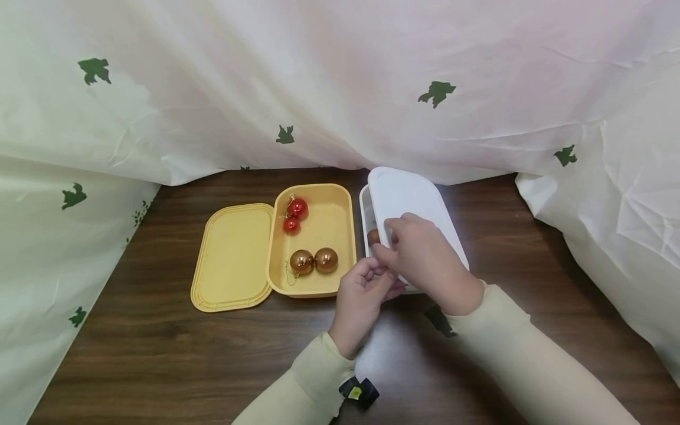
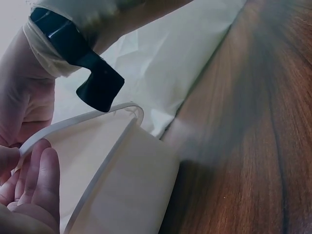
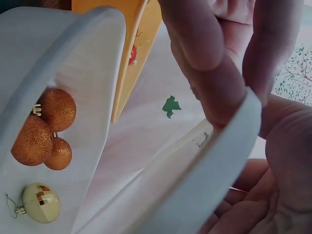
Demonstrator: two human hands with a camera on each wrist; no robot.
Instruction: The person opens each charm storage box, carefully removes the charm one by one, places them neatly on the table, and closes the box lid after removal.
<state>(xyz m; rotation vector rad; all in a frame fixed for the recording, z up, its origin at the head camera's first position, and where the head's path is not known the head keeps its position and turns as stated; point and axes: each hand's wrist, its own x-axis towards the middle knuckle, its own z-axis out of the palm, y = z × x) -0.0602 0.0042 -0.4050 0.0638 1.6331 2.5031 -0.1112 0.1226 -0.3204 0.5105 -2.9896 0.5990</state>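
Note:
A white lid (image 1: 409, 195) lies tilted over a white box (image 1: 365, 206), its left side raised above the rim. My right hand (image 1: 425, 257) pinches the lid's raised left edge. Close below it, near the front left corner, my left hand (image 1: 358, 301) holds the lid's rim between thumb and fingers; its fingers (image 2: 46, 175) show under the edge. Through the gap, several glittery orange balls (image 3: 58, 109) and a shiny gold ornament (image 3: 41, 202) are visible inside the box. The rest of its inside is hidden by the lid.
Just left stands an uncovered yellow box (image 1: 329, 221) with two red baubles (image 1: 297, 208) and two bronze baubles (image 1: 326, 260). A yellow lid (image 1: 234, 254) lies beside it on the dark wooden table (image 1: 159, 354). White cloth (image 1: 340, 88) with green shapes hangs behind and at both sides.

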